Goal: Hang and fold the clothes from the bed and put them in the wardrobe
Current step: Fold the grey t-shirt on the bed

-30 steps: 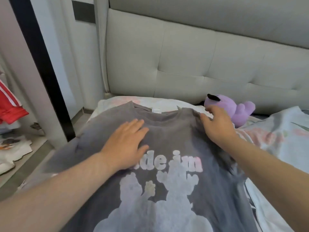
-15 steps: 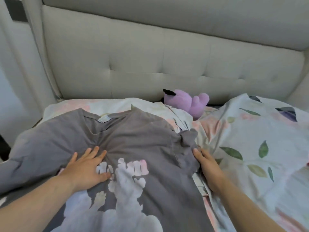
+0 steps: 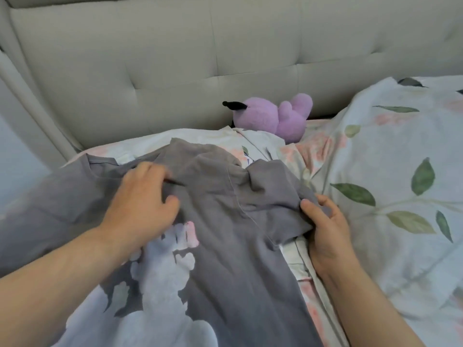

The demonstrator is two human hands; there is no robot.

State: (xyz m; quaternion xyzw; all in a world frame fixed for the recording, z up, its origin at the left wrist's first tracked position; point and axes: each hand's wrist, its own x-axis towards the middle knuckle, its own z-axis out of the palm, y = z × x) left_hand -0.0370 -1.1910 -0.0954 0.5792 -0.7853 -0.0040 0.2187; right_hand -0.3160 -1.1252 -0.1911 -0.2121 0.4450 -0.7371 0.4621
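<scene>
- A grey T-shirt (image 3: 220, 221) with a pale print lies front-up on the bed (image 3: 390, 186), towards the bed's left edge, its collar near the padded headboard (image 3: 175, 58).
- The left hand (image 3: 142, 204) rests on the shirt's chest just below the collar, fingers curled and pinching a fold of cloth.
- The right hand (image 3: 325, 226) has its grip clenched on the shirt's right sleeve, lifted off the floral cover.
- A purple plush toy (image 3: 273, 116) sits against the headboard.
</scene>
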